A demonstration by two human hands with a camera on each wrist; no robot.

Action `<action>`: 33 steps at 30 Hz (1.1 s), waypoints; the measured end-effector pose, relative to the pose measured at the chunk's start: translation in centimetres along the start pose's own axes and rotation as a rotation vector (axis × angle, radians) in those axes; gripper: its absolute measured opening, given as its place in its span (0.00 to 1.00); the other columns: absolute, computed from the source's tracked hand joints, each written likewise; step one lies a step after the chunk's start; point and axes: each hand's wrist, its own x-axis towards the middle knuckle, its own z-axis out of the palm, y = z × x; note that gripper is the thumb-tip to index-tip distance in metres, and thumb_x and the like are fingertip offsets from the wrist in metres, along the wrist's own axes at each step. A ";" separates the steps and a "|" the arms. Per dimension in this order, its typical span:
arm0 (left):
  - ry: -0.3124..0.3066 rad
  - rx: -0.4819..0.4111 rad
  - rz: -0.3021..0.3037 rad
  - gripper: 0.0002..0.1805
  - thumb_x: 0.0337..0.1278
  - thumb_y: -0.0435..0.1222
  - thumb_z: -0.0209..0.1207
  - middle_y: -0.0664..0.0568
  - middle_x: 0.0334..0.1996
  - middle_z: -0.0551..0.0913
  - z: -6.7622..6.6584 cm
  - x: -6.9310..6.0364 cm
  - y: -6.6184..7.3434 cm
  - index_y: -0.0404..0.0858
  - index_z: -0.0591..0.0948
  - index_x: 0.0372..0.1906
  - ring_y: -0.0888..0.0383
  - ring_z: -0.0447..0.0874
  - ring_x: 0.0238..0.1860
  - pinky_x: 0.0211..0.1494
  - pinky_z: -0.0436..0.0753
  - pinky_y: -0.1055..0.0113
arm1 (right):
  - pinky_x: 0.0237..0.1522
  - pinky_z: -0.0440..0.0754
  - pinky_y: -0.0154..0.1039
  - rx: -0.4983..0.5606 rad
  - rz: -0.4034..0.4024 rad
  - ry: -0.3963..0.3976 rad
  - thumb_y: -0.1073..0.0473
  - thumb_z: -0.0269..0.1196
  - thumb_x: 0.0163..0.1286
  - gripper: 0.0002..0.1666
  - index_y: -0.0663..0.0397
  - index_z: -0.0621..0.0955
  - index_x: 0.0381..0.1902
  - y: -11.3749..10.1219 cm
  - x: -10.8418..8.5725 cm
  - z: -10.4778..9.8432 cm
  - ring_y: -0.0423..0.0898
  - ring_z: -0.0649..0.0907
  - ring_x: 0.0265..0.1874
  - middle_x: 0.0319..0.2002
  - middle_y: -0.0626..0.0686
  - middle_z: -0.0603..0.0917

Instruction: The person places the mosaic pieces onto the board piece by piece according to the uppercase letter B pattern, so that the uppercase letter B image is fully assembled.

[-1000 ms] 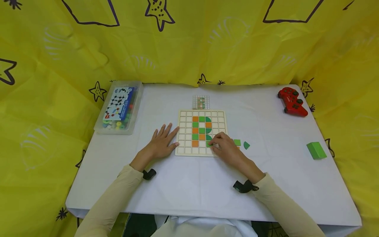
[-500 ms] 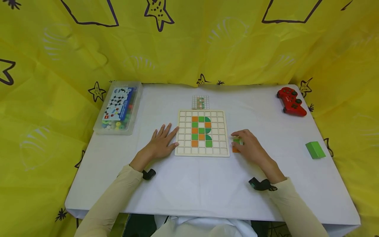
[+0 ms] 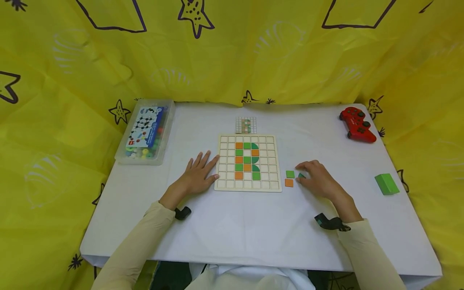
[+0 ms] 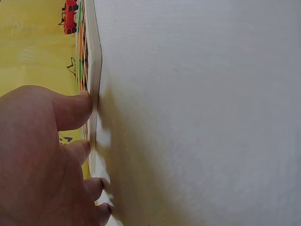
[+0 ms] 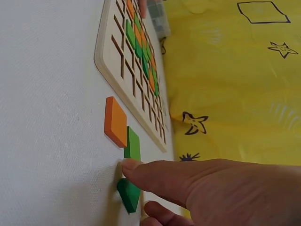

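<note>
A square wooden grid board [image 3: 270,183] lies on the table with orange, light green and dark green tiles set in its cells. My left hand [image 3: 195,177] is spread flat at the board's left edge, its thumb and index fingertip touching the rim. Right of the board lie a light green square tile [image 3: 290,174], an orange square tile [image 3: 288,183] and a dark green rounded tile [image 5: 129,195]. My right hand [image 3: 319,180] hovers around the dark green tile, thumb and index finger apart on either side of it; a firm pinch does not show.
A small pattern card [image 3: 246,125] stands just behind the board. At the back left is a clear plastic box [image 3: 145,133] of coloured parts. A red game controller [image 3: 358,125] and a green block [image 3: 387,184] sit on the right side.
The right hand has left the board's lower right cells, where a light green tile now sits, and moved right, past the square tiles to the dark green one. The left hand stays put.
</note>
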 end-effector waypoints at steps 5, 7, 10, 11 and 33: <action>0.002 0.001 0.002 0.40 0.83 0.57 0.44 0.43 0.87 0.36 -0.1 -0.1 0.1 0.50 0.45 0.88 0.38 0.28 0.86 0.83 0.34 0.34 | 0.64 0.73 0.67 0.016 0.015 0.001 0.62 0.63 0.78 0.21 0.67 0.78 0.63 0.1 -0.1 0.1 0.67 0.74 0.60 0.59 0.70 0.75; 0.002 0.005 0.001 0.40 0.83 0.57 0.44 0.43 0.87 0.36 -0.1 -0.1 0.1 0.50 0.45 0.88 0.38 0.28 0.86 0.83 0.34 0.34 | 0.62 0.74 0.65 0.022 0.009 0.007 0.64 0.62 0.79 0.18 0.67 0.78 0.61 0.1 -0.1 0.2 0.66 0.76 0.58 0.57 0.69 0.76; -0.003 0.004 -0.001 0.40 0.83 0.57 0.44 0.44 0.87 0.35 -0.1 -0.2 0.1 0.50 0.45 0.88 0.38 0.27 0.86 0.83 0.34 0.34 | 0.62 0.75 0.64 0.020 -0.001 0.005 0.64 0.62 0.78 0.18 0.67 0.78 0.62 0.3 0.0 0.3 0.65 0.77 0.57 0.57 0.69 0.76; -0.006 0.004 -0.002 0.40 0.83 0.57 0.44 0.44 0.87 0.35 -0.1 -0.2 0.1 0.51 0.45 0.88 0.39 0.27 0.86 0.83 0.34 0.34 | 0.62 0.74 0.64 0.019 -0.001 0.001 0.64 0.62 0.78 0.20 0.67 0.78 0.63 0.3 0.1 0.4 0.65 0.76 0.58 0.58 0.68 0.76; -0.013 0.012 -0.007 0.40 0.83 0.58 0.42 0.45 0.87 0.35 0.1 0.1 -0.1 0.52 0.44 0.88 0.40 0.27 0.86 0.83 0.34 0.35 | 0.64 0.67 0.66 0.032 -0.058 0.023 0.61 0.64 0.79 0.23 0.63 0.77 0.67 -0.8 1.2 1.5 0.65 0.77 0.61 0.60 0.66 0.77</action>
